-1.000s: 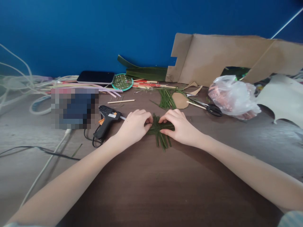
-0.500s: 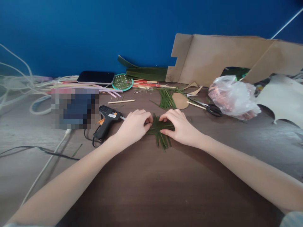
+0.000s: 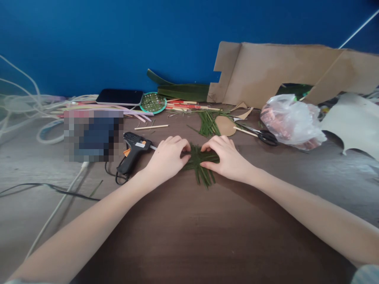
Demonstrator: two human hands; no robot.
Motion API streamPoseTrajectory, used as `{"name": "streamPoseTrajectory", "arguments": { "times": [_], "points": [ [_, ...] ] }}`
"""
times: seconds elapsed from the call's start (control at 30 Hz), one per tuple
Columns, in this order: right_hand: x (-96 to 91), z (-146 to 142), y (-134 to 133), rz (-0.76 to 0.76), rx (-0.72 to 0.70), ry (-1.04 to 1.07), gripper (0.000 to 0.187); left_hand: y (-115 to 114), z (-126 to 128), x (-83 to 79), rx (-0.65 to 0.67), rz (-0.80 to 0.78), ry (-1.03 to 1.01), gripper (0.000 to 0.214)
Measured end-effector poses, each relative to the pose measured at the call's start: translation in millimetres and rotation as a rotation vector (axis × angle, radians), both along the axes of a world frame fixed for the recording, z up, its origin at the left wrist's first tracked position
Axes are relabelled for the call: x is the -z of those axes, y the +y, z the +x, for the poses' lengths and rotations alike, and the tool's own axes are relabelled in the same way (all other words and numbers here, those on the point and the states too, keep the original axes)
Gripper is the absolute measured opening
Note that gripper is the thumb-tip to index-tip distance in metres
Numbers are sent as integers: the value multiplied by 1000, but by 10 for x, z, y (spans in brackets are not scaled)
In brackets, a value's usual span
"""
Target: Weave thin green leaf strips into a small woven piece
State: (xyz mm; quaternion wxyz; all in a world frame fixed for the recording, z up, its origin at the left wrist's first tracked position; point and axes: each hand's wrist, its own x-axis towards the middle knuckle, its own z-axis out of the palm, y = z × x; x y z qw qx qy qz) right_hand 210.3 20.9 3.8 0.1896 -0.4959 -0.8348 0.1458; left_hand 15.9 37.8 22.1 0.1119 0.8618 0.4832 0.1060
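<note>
A small mat of crossed green leaf strips (image 3: 201, 165) lies on the dark wooden table (image 3: 189, 232). My left hand (image 3: 167, 157) curls over its left edge, fingers pinched on the strips. My right hand (image 3: 226, 157) presses and pinches the right side, fingers bent. Loose ends of the strips stick out toward me below my hands. Between the fingertips of the two hands only a short gap of green shows.
A black glue gun (image 3: 133, 152) with its cord lies left of my left hand. Further back are loose green strips (image 3: 209, 124), scissors (image 3: 265, 137), a plastic bag (image 3: 291, 120), cut cardboard (image 3: 275, 73), a phone (image 3: 120, 96), a round green woven disc (image 3: 153, 102) and coloured straws.
Both hands have shifted very slightly on the strips; the fingertips have closed in a little. The mat stays in place.
</note>
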Motion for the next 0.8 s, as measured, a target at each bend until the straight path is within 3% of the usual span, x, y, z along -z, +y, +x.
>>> {"name": "streamPoseTrajectory", "arguments": {
  "times": [0.8],
  "points": [
    [-4, -18, -2, -2, -29, -15, 22, 0, 3, 13, 23, -17, -42, 7]
  ]
}}
